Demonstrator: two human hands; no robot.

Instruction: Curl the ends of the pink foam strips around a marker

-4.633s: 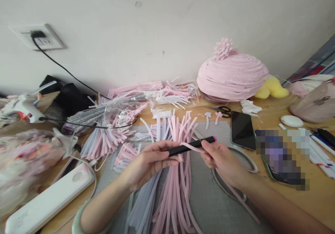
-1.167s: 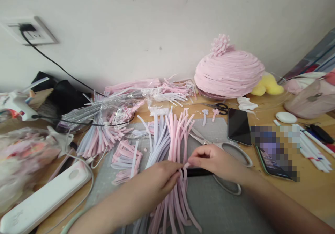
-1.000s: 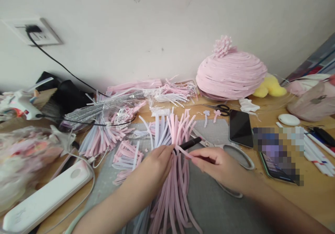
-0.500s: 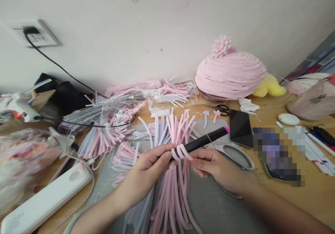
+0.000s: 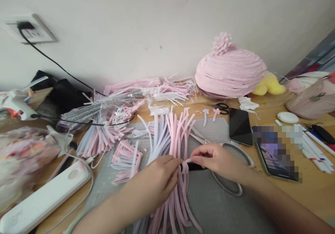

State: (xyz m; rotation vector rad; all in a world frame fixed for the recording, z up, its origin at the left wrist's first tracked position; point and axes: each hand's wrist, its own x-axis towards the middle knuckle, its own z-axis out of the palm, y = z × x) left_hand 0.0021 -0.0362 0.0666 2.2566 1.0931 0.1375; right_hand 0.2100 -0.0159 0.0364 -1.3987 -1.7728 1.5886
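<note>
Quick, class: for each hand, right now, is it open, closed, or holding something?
Left hand: closed, holding the black marker near one end.
Right hand: closed, pinching the pink strip looped around the marker.

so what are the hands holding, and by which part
The left hand grips a black marker by its left end; the right hand pinches the pink strip looped around it, just past the loops.

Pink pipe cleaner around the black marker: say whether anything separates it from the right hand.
Nothing visible: the right hand pinches the pink pipe cleaner, which loops around the black marker held by the left hand. The scissors lie on the gray mat, partly hidden by the right hand, not in between.
</note>
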